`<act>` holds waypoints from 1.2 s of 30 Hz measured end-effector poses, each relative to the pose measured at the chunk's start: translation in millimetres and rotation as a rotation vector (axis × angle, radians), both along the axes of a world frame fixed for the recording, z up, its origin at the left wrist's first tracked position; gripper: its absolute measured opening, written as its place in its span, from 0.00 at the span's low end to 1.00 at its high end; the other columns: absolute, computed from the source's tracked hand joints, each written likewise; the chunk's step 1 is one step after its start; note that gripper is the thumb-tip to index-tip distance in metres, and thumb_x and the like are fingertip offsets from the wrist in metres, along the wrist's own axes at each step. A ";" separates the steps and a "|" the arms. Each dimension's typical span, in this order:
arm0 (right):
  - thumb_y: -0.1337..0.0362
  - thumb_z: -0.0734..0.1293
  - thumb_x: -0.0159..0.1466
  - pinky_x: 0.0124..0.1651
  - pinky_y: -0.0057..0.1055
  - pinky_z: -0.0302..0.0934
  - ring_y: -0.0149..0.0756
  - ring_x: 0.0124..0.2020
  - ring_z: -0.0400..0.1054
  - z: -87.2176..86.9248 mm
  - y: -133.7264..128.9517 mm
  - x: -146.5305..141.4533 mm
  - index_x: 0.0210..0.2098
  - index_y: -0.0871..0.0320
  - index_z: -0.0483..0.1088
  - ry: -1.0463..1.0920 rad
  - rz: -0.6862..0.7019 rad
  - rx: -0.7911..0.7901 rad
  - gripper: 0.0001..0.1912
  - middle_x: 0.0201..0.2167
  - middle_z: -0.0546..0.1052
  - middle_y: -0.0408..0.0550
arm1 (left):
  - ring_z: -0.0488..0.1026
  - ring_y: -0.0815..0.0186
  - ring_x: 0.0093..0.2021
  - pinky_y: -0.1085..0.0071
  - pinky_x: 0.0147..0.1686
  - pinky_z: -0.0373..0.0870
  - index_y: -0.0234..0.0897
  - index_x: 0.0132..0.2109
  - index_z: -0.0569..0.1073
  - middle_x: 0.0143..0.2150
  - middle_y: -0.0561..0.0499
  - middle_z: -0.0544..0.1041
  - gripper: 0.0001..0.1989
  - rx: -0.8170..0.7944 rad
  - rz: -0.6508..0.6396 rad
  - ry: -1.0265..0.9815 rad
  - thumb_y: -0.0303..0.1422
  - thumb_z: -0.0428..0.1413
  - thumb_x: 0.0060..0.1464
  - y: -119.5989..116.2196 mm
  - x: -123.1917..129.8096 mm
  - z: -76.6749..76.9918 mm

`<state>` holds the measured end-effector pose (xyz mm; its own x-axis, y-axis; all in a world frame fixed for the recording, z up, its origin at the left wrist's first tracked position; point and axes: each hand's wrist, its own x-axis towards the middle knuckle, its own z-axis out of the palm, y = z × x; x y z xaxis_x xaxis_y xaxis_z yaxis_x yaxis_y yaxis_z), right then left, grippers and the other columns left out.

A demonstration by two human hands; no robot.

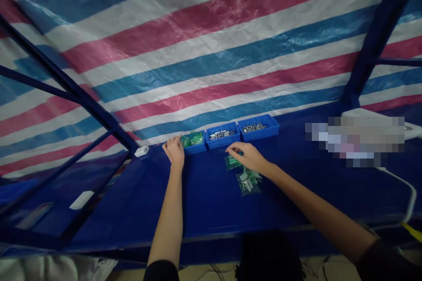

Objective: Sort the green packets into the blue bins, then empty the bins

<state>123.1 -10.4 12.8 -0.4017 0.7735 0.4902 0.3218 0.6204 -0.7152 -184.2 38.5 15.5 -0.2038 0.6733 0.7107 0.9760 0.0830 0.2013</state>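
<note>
Place: most like a small-parts workshop
Tarpaulin (211,72): striped red, white and blue, stretched behind as a wall
Frame (377,30): dark blue posts and bars around the desk (207,204)
Bins (224,142): three in a row, sorted with metal hardware (253,127) and green packets (195,139)

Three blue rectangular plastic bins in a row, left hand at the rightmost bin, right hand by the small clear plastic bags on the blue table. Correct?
No. In the head view, the left hand is at the leftmost blue rectangular plastic bin, the one holding shiny green packets. The rest stands.
</note>
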 end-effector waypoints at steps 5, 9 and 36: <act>0.60 0.60 0.62 0.33 0.28 0.57 0.32 0.32 0.68 0.8 1.3 2.8 0.33 0.54 0.74 -0.075 -0.037 0.062 0.12 0.31 0.76 0.44 | 0.72 0.55 0.44 0.56 0.50 0.54 0.34 0.50 0.72 0.41 0.39 0.78 0.20 -0.060 0.023 -0.017 0.36 0.42 0.59 1.3 11.1 3.1; 0.60 0.64 0.59 0.39 0.30 0.58 0.34 0.37 0.68 -0.9 2.5 3.8 0.33 0.54 0.74 -0.117 -0.054 0.117 0.08 0.32 0.76 0.45 | 0.69 0.53 0.49 0.52 0.52 0.54 0.36 0.42 0.75 0.46 0.40 0.76 0.19 -0.139 0.002 0.005 0.38 0.42 0.58 1.0 15.8 3.4; 0.51 0.69 0.55 0.48 0.36 0.52 0.40 0.45 0.64 1.1 13.6 11.9 0.44 0.50 0.71 -0.510 0.000 0.065 0.19 0.40 0.73 0.45 | 0.68 0.61 0.50 0.59 0.53 0.58 0.43 0.39 0.72 0.47 0.49 0.74 0.19 0.011 -0.395 0.121 0.43 0.40 0.54 -20.1 100.2 13.9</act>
